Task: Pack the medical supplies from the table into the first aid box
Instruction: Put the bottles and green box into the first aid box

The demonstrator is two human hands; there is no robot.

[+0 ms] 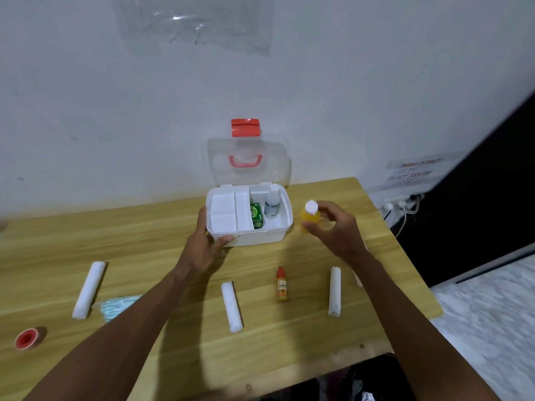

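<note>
1. Right now your right hand pinches the yellow bottle just beside the first aid box — likely headed inside.
2. Your left hand grips the box's corner — probably steadying it on the table.

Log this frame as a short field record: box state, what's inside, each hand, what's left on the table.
box: first aid box, clear lid open
inside: green packet, white bottle, white tray
left hand: gripping the box's left front corner
right hand: holding yellow bottle beside the box
still on table: three white gauze rolls, red-capped dropper bottle, face mask, tape roll
</note>
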